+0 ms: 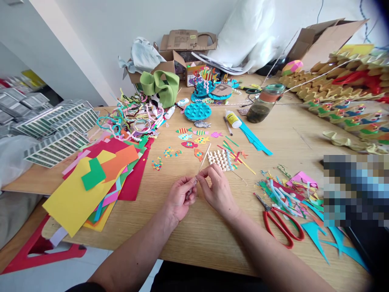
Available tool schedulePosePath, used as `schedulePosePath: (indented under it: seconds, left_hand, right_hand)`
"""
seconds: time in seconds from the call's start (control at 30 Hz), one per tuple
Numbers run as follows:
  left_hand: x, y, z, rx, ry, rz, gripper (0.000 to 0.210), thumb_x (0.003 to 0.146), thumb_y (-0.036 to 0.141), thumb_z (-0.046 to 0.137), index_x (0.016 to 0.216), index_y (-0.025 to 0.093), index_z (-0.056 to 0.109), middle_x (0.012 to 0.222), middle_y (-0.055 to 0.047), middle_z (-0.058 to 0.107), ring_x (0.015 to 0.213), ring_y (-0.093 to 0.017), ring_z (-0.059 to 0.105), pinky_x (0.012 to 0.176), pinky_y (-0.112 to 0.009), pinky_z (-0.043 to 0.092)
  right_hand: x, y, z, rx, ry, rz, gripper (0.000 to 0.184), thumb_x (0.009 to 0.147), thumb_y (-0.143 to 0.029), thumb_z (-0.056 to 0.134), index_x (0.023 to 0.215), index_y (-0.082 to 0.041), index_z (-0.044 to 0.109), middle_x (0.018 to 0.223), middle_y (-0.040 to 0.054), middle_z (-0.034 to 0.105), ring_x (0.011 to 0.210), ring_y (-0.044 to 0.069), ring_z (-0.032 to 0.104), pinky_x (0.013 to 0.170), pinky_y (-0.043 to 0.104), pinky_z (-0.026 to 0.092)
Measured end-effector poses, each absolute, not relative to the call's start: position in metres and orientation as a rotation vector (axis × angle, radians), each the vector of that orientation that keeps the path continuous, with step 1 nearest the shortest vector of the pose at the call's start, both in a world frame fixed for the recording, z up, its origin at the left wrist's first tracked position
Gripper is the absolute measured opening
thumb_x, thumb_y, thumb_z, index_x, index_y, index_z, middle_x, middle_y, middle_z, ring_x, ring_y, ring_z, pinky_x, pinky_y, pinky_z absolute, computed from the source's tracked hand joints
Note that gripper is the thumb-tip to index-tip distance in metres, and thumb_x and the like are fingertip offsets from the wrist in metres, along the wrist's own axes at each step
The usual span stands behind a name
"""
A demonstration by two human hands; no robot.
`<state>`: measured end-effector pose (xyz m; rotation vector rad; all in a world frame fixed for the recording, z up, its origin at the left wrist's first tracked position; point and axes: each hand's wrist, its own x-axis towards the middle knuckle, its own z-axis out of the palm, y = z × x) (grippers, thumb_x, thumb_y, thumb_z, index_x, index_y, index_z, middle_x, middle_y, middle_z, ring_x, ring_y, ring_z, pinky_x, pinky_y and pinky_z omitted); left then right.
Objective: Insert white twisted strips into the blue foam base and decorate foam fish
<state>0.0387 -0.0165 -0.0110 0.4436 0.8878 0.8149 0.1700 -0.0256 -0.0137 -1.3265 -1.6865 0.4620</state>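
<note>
Meeting above the near part of the wooden surface (188,243), the two hands come together at the lower end of a pale thin strip (205,156). The right hand (217,188) has its thumb and forefinger pressed together, and they pinch the strip at this near end. The left hand (180,196) is just beside it, palm turned partly up and fingers curled; they are partly hidden, so I cannot tell if they pinch the strip also. The strip is straight: its long axis goes from the hands away from the person, leaning a little to the right, and its free end points to the far side.

Well to the right of the hands lie the red-handled scissors (273,210), with blades pointing away and to the left. On the left side, coloured paper sheets (69,198) overlap in a pile. Just beyond the right hand is a block of small cream pieces (219,160) in rows, and near the strip's free end lie several paper fish (189,144), most of them lengthwise across the view. Farther, a glue bottle (233,120) lies at a slant near a blue bumpy disc (197,111), and to the right of the bottle is a glass jar (261,109) with dark contents
</note>
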Motion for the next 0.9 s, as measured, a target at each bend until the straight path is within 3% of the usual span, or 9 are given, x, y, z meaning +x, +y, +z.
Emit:
schedulePosePath:
  seconds: [0.2,0.33,0.47,0.67,0.9]
  left_hand:
    - [0.0378,-0.0151,-0.0129,0.364,0.792,0.797,0.035,0.056,0.028,0.079,0.068,0.014,0.05,0.053,0.006,0.047,0.036,0.0,0.034,0.032,-0.013,0.012]
    - [0.0366,-0.0146,-0.0138,0.35,0.766,0.819,0.031,0.06,0.024,0.077,0.069,0.014,0.049,0.054,0.007,0.047,0.037,0.0,0.034,0.032,-0.013,0.012]
    - [0.0365,-0.0151,-0.0136,0.374,0.772,0.836,0.031,0.062,0.025,0.076,0.07,0.014,0.049,0.055,0.007,0.046,0.037,0.0,0.034,0.032,-0.014,0.011]
    - [0.0389,-0.0173,-0.013,0.414,0.813,0.848,0.034,0.06,0.03,0.078,0.071,0.015,0.049,0.055,0.007,0.046,0.036,0.0,0.034,0.033,-0.014,0.012]
    - [0.0404,-0.0196,-0.0119,0.492,0.882,0.87,0.038,0.058,0.035,0.079,0.072,0.015,0.05,0.053,0.007,0.046,0.036,0.0,0.033,0.034,-0.014,0.012]
  right_hand:
    - [0.1715,-0.0197,-0.0168,-1.284,-1.492,0.662,0.017,0.088,-0.026,0.05,0.072,-0.02,0.052,0.071,0.0019,0.053,0.07,0.015,0.05,0.065,0.029,0.041]
    - [0.1721,-0.0211,-0.0163,-1.243,-1.488,0.649,0.008,0.088,-0.025,0.052,0.085,-0.02,0.058,0.077,0.0026,0.058,0.075,0.015,0.055,0.07,0.029,0.044]
    - [0.1712,-0.0233,-0.0175,-1.244,-1.558,0.644,0.012,0.088,-0.025,0.053,0.095,-0.021,0.061,0.083,0.004,0.062,0.08,0.017,0.058,0.075,0.031,0.046]
    - [0.1708,-0.0201,-0.0218,-1.305,-1.436,0.845,0.015,0.082,-0.032,0.059,0.083,-0.018,0.059,0.078,0.0048,0.065,0.074,0.017,0.06,0.068,0.029,0.047]
    - [0.1703,-0.0213,-0.0144,-1.271,-1.478,0.988,0.021,0.086,-0.034,0.052,0.076,-0.017,0.059,0.072,0.0037,0.062,0.07,0.015,0.058,0.065,0.027,0.045]
